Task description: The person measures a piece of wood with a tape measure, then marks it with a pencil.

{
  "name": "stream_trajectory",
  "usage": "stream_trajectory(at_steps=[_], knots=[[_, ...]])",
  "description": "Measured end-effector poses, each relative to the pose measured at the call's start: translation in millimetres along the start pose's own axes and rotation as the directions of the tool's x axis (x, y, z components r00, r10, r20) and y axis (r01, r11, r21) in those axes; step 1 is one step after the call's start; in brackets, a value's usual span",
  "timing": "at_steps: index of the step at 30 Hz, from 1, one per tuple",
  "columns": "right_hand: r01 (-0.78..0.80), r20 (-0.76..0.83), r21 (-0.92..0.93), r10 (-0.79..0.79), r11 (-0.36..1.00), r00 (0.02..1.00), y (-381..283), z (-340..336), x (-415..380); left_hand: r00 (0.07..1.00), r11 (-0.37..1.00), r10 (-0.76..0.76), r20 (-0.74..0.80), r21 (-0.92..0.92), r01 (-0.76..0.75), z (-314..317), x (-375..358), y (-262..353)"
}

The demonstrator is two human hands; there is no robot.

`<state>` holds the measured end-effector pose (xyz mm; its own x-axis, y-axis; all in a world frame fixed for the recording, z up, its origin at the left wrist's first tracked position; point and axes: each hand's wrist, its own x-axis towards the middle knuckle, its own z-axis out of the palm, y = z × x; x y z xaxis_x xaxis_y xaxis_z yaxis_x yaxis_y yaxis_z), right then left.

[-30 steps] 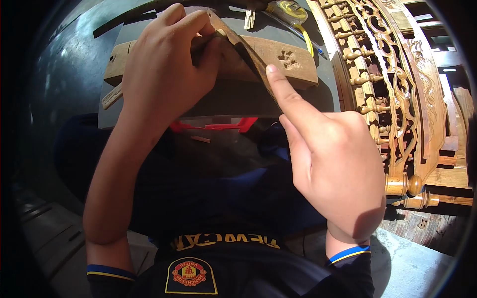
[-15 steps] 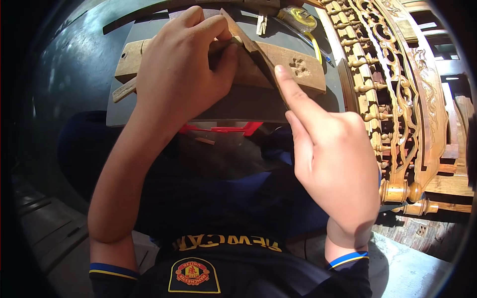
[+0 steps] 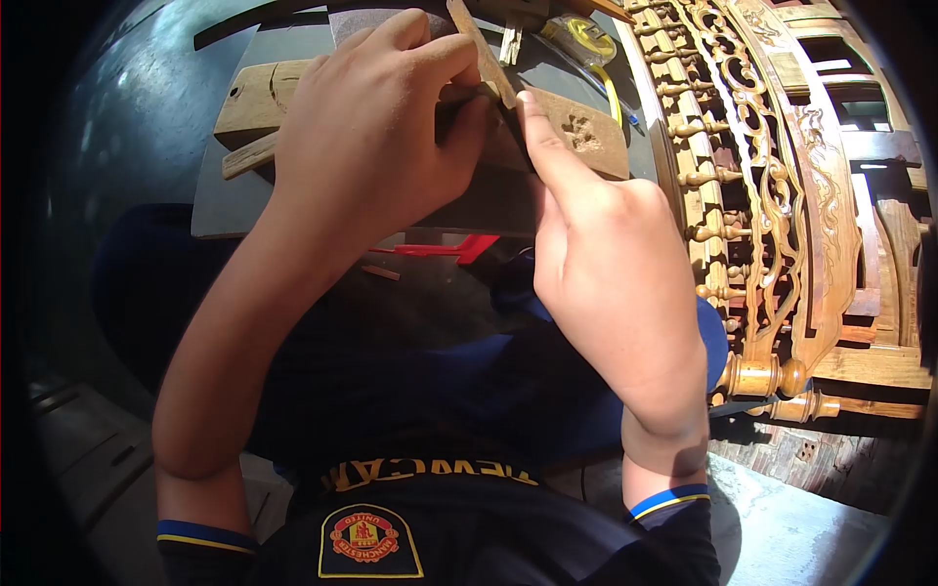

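My left hand (image 3: 386, 122) is closed, pinching a narrow wooden strip (image 3: 249, 156) above a thick wooden block (image 3: 264, 98). One end of the strip sticks out to the left below my wrist side; most of it is hidden by the hand. My right hand (image 3: 611, 264) grips a long, flat, dusty file (image 3: 484, 54), its index finger stretched along the top. The file lies slantwise across the strip's right end, close to my left fingertips. Its handle is hidden in my palm. The block has a rough, gouged patch near its right end.
The block lies on a grey board (image 3: 220, 210). Behind it are a yellow tape measure (image 3: 591, 41), a blue pen (image 3: 630, 119) and a wood scrap (image 3: 510, 44). Carved wooden furniture (image 3: 782, 195) stands close on the right. A red plastic object (image 3: 474, 249) shows below the board.
My right hand has pushed the file forward and to the left across the strip. My left hand keeps its pinch; the whole view has shifted slightly.
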<state>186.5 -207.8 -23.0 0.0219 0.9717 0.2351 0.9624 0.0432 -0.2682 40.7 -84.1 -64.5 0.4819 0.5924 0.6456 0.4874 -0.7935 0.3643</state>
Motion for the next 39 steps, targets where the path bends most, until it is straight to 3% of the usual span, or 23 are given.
stream_trajectory(at_steps=[3, 7, 10, 13, 16, 19, 23, 25, 29, 34, 37, 39], knots=[[-0.046, 0.084, -0.007, 0.046, 0.999, 0.995, -8, -26, -26, 1.000, 1.000, 0.018, -0.021, -0.003, -0.019, 1, 1, -1], [0.038, -0.043, -0.030, -0.039, 0.999, 0.998, 5, 5, 4, 0.997, 0.999, 0.032, -0.064, 0.000, -0.032, 6, -2, -7], [-0.038, 0.100, -0.022, 0.040, 0.999, 0.994, -5, -24, -16, 0.998, 1.000, 0.000, -0.068, 0.019, 0.001, 7, -3, -5], [-0.015, 0.123, -0.063, 0.022, 0.998, 0.992, -8, -24, -15, 0.997, 0.999, 0.020, -0.072, 0.034, -0.017, 4, -2, -5], [0.039, -0.012, -0.050, -0.039, 0.998, 0.999, 4, 1, 6, 0.998, 1.000, 0.012, -0.054, 0.025, -0.011, 5, -1, -5], [-0.015, 0.135, -0.025, 0.018, 1.000, 0.991, -7, -31, -19, 0.998, 0.999, 0.008, -0.068, 0.034, -0.005, 6, -3, -4], [0.022, 0.021, 0.008, -0.022, 1.000, 1.000, 4, -10, -4, 0.995, 0.999, 0.047, -0.083, 0.018, -0.045, 7, -2, -7], [0.046, -0.018, -0.085, -0.048, 0.995, 0.999, 5, 3, 3, 0.998, 0.999, 0.024, -0.063, 0.036, -0.022, 7, -2, -5], [-0.015, 0.125, -0.069, 0.023, 0.997, 0.992, -5, -30, -29, 0.996, 0.998, 0.024, -0.086, 0.066, -0.019, 7, -4, -5], [0.067, -0.027, -0.067, -0.069, 0.996, 0.997, 9, 1, 7, 0.997, 0.997, 0.039, -0.064, 0.065, -0.035, 7, -2, -5], [0.014, 0.140, -0.034, -0.009, 0.999, 0.990, -3, -31, -21, 0.996, 0.996, 0.040, -0.081, 0.081, -0.033, 8, -3, -5], [0.018, 0.108, -0.044, -0.013, 0.999, 0.994, -1, -27, -21, 0.994, 0.995, 0.035, -0.101, 0.091, -0.026, 7, -5, -7]])
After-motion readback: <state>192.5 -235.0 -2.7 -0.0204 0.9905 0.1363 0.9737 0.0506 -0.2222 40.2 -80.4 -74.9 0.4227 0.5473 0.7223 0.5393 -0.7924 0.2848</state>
